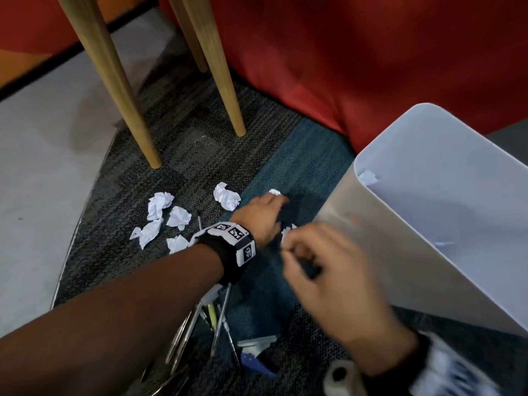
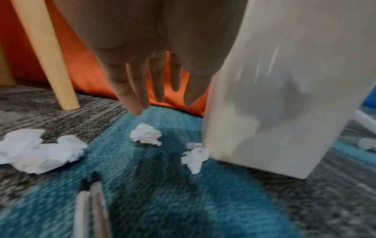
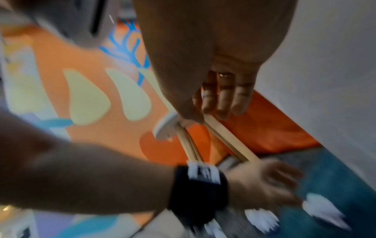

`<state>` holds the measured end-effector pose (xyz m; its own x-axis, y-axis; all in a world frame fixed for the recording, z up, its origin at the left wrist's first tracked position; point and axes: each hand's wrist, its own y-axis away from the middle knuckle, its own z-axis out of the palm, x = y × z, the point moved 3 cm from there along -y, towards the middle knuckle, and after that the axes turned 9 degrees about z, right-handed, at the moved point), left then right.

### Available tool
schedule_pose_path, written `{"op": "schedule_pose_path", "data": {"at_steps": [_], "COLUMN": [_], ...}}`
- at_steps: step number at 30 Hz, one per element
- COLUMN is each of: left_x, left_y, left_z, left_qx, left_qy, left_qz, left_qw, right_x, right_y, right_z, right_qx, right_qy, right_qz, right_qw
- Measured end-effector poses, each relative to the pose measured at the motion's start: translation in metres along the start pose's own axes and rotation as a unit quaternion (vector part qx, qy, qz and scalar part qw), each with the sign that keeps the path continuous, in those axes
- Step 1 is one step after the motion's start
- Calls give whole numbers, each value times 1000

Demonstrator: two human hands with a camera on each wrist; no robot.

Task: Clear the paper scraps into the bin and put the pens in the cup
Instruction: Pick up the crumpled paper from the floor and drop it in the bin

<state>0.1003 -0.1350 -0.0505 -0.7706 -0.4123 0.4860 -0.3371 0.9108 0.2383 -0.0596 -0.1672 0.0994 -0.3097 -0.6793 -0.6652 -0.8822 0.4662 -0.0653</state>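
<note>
While the left hand (image 1: pixel 263 215) reaches out flat over the blue carpet (image 1: pixel 294 164) with fingers (image 2: pixel 140 90) straight and spread, holding nothing, a small scrap (image 2: pixel 145 133) lies just beneath its fingertips. Another scrap (image 2: pixel 195 157) lies touching the foot of the white bin (image 1: pixel 445 207), which stands at the carpet's right side with a scrap (image 1: pixel 367 177) already inside. The right hand (image 1: pixel 328 270) is blurred beside the bin; its fingers curl loosely, and whether it grips the bit of white at its fingertips I cannot tell. More scraps (image 1: pixel 160 205) lie grouped on the grey carpet to the left, near two wooden legs (image 1: pixel 114 81). Pens (image 1: pixel 220 324) lie in a loose heap on the near part of the carpet, under the left forearm
</note>
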Motion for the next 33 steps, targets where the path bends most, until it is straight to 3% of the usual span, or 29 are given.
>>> {"op": "schedule_pose_path", "data": {"at_steps": [3,7,10,14,19,22,25,28,31,33], "left_x": [-28,-48,-44,-45,-40,-32,-20,-1,22,42], "left_y": [-24,-42,-38,-20,12,27,39,50,57,61], "left_z": [16,38,39,22,-16,-36,-51,-73,-103,-127], "left_qx": [-47,-113,-54,-39,17,43,61,85,108,128], "left_qy": [-79,-94,-76,-32,18,32,45,58,78,96], "left_qz": [-10,-11,-17,-44,-30,-10,12,37,56,70], "left_qw": [996,989,995,998,999,999,997,994,990,985], "right_x": [54,88,102,110,122,128,129,115,80,53], "right_y": [-6,-1,-13,-41,-60,-55,-45,-36,-29,-22], "right_z": [67,100,116,131,149,153,149,137,107,75], "right_qx": [-123,-147,-160,-206,-279,-291,-276,-223,-87,-5], "right_qy": [57,115,149,188,238,279,307,265,143,43], "right_qz": [112,131,126,152,199,181,148,129,66,46], "right_qw": [984,974,968,948,909,897,899,929,984,998]}}
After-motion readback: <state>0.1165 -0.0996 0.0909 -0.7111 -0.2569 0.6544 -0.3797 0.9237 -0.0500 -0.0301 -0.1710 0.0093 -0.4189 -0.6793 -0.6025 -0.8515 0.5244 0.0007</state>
